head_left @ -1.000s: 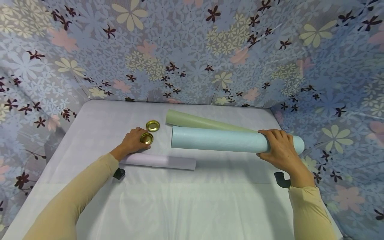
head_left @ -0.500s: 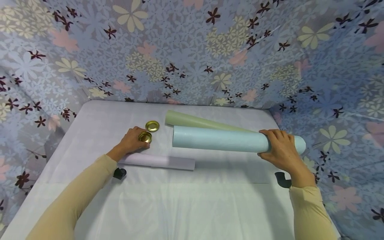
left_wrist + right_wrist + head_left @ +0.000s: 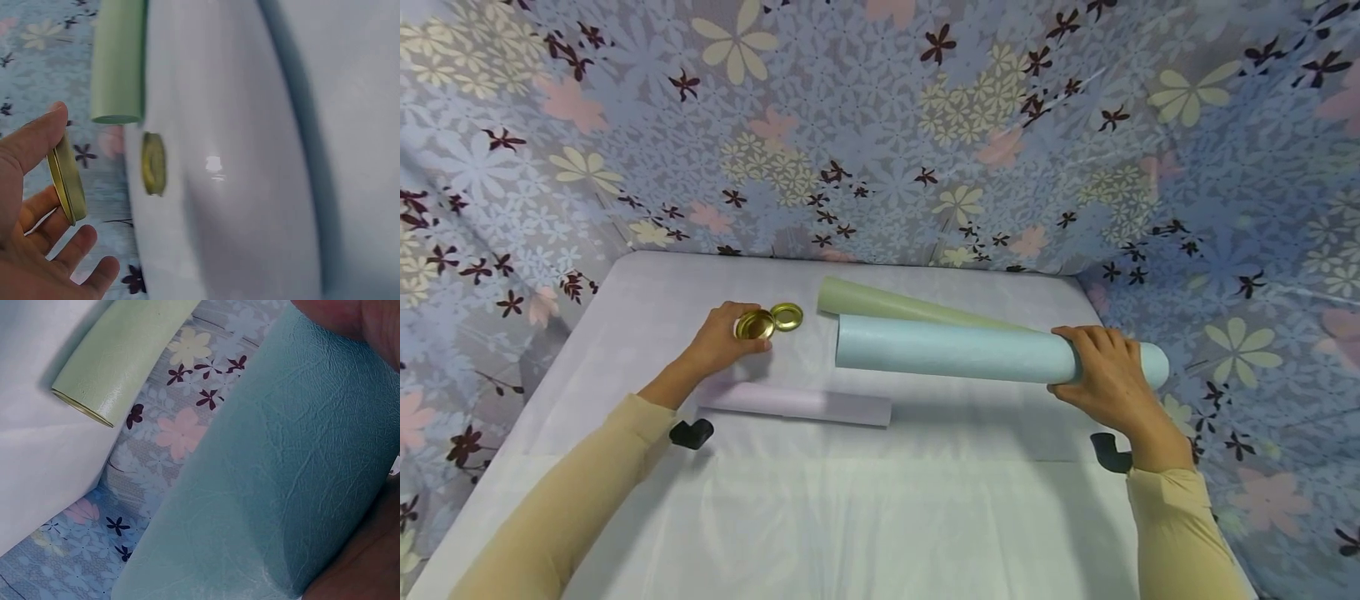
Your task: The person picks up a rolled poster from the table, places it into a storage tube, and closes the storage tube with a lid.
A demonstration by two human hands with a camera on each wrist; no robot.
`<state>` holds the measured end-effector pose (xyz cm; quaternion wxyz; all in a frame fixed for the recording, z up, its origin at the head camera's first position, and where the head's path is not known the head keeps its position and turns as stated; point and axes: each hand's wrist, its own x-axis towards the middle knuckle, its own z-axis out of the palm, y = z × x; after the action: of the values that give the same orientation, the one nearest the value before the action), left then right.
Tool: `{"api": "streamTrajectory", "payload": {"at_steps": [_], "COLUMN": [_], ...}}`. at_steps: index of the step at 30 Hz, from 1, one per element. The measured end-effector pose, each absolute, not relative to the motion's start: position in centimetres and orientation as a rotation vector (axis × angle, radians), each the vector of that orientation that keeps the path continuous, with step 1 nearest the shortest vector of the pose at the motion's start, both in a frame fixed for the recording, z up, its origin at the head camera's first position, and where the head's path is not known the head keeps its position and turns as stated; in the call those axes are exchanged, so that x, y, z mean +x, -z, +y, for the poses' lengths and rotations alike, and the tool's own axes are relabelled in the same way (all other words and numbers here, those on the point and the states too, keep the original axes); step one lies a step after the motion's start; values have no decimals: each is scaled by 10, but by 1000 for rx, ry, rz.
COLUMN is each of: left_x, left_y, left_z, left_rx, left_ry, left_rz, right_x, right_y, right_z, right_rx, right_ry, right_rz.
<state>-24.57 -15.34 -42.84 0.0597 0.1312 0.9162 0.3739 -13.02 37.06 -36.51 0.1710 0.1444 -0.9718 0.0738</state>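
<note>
Between thumb and fingers, my left hand point(image 3: 722, 340) pinches a shallow round gold lid point(image 3: 67, 181), its hollow side facing up in the head view. A second gold lid point(image 3: 787, 317) lies on the table just right of it. My right hand point(image 3: 1105, 375) grips a light blue paper roll point(image 3: 955, 348) near its right end, fingers over the top and thumb below. The roll's other end points left. Behind it, and partly covered by it in the head view, lies a green paper roll point(image 3: 895, 302). A lilac paper roll point(image 3: 820, 405) lies nearer, below my left hand.
A white cloth point(image 3: 880, 517) covers the table, with floral fabric point(image 3: 880, 125) hanging behind and at both sides. Dark curved pieces show beside each wrist, one at the left point(image 3: 692, 433) and one at the right point(image 3: 1111, 454).
My left hand has moved away from the lilac roll toward the table's back, carrying the gold lid, which now tilts beside the other lid. The right hand and blue roll have barely shifted.
</note>
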Motion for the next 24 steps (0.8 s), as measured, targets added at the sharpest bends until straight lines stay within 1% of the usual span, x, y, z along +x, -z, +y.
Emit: {"api": "streamTrajectory", "payload": {"at_steps": [10, 24], "left_x": [-231, -194], "left_y": [395, 374], "left_z": [-154, -142], "left_rx": [390, 410], "left_ry": [-1297, -1679], "left_rz": [2716, 2537], "right_x": [-131, -134], "right_y": [362, 360], "right_z": [369, 366], "right_rx": [386, 385], "right_ry": [-206, -210], "right_rz": [-2781, -2780]}}
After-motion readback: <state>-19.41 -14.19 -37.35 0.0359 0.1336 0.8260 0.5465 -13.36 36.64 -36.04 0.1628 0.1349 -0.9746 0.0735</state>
